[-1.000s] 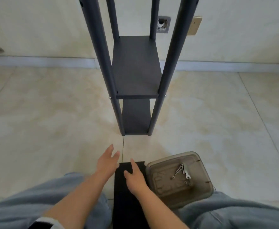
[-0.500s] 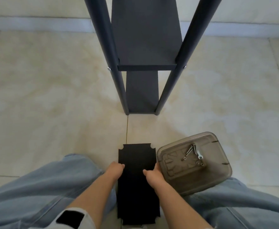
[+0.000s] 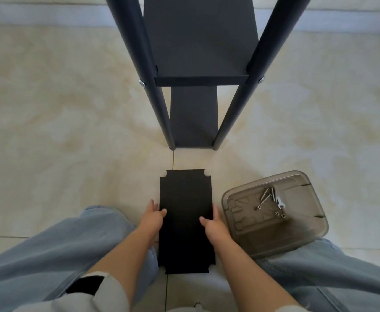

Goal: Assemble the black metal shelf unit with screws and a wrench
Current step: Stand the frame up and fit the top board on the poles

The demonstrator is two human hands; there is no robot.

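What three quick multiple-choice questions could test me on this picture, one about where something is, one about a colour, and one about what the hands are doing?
1. Where do the loose screws lie?
A. on the lower shelf of the frame
B. in the grey plastic tray
C. on the black panel

2. What colour is the flat panel lying on the floor?
A. black
B. white
C. silver

3. What are the left hand and right hand doing?
A. both hang idle above the knees
B. one turns a wrench
C. each grips a long edge of the panel

Answers: 1 B, the screws rest in the tray to the right of the panel. 2 A, it is black, with notched corners. 3 C, each hand has a thumb on top at one side edge.
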